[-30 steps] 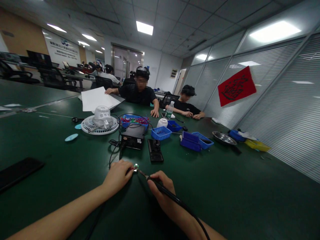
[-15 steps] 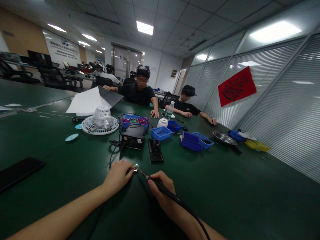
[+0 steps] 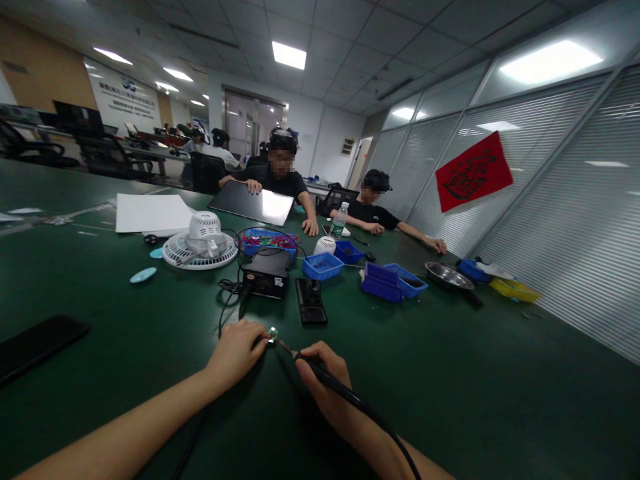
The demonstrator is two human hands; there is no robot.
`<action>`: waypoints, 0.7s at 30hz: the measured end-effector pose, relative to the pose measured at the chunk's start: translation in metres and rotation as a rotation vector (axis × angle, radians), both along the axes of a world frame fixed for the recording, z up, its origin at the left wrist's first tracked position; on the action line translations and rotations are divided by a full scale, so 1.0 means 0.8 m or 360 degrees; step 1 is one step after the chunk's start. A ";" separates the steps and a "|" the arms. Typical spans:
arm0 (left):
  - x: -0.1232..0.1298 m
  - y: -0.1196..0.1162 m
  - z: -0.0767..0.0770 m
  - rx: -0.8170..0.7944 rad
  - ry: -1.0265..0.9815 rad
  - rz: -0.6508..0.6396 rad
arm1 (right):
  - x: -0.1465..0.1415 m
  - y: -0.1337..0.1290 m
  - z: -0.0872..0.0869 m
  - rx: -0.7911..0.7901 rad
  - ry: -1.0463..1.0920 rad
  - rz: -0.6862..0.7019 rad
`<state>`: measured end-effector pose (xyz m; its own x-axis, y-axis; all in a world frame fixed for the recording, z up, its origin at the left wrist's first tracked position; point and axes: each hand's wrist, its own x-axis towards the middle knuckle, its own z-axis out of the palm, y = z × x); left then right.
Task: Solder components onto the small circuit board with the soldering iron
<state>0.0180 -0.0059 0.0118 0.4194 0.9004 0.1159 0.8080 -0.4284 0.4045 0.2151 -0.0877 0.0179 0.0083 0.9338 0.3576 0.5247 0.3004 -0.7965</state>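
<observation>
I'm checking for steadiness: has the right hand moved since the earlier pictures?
No, the right hand shows no visible shift in any direction against the black box.

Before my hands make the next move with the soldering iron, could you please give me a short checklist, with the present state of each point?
1. Left hand at the circuit board: ok, fingertips at its left edge; whether they grip board or wire, cannot tell.
2. Right hand on the soldering iron: ok, held by the black handle.
3. Tip touching the board: cannot tell, too small; it points at it.
4. Left fingertips well away from the tip: not ok, I judge; they are close.
5. Black box switched on: cannot tell.
6. Cord clear of the right forearm: not ok, it seems to run along it.
</observation>
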 end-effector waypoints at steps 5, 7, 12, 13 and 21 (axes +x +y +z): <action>0.000 0.001 -0.003 0.0007 -0.0021 0.0002 | 0.003 0.001 -0.007 -0.0003 0.0004 0.0023; 0.000 0.001 -0.004 0.0006 -0.0021 0.0003 | 0.003 0.001 -0.007 -0.0007 0.0006 0.0012; 0.000 0.001 -0.004 0.0015 -0.0004 0.0001 | 0.000 0.000 0.002 -0.0017 0.0022 -0.0007; 0.000 0.001 -0.004 0.0016 -0.0001 0.0002 | -0.001 0.000 0.003 -0.0017 0.0023 -0.0013; -0.001 0.001 -0.003 0.0013 -0.0007 -0.0017 | -0.001 0.001 0.001 0.0019 0.0021 0.0002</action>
